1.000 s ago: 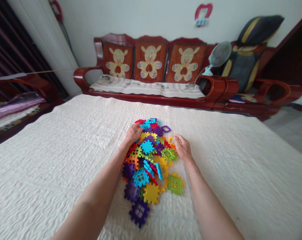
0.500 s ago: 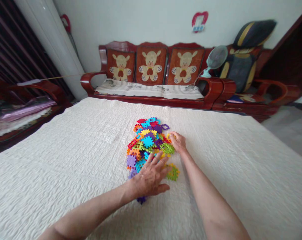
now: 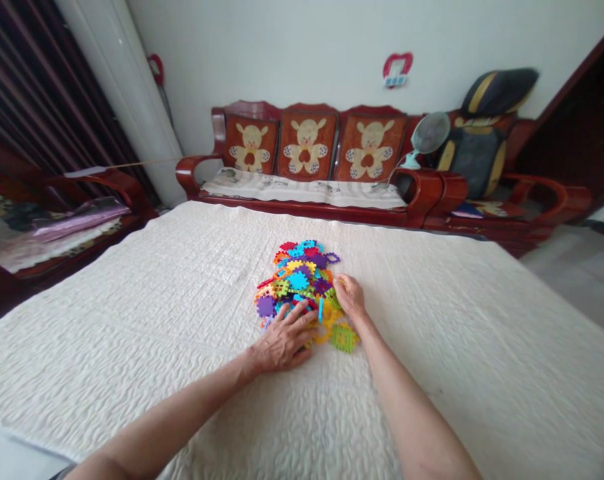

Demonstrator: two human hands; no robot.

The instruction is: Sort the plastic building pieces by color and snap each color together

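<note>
A heap of colourful plastic interlocking tiles [image 3: 299,281] with notched edges lies on the white quilted cover [image 3: 182,280]. My left hand [image 3: 285,339] rests palm down on the near end of the heap, fingers spread over blue and red tiles. At the heap's right side is my right hand [image 3: 351,295], its fingers curled inward against the tiles; what they hold, if anything, is hidden. A green lattice tile [image 3: 343,338] lies just below the right hand, beside yellow tiles [image 3: 325,325]. A purple tile [image 3: 267,307] sits at the left edge.
Beyond the covered surface stands a red wooden sofa [image 3: 307,207] with bear-patterned cushions [image 3: 309,147]. A small fan [image 3: 431,133] is on its right arm. Wooden armchairs stand at both sides, the right one with a black and yellow seat cover [image 3: 475,157].
My left hand has come down onto the heap and shifted left. My right hand has moved slightly down along the heap's side, and the yellow tile at its fingertips no longer shows. The view has tilted up.
</note>
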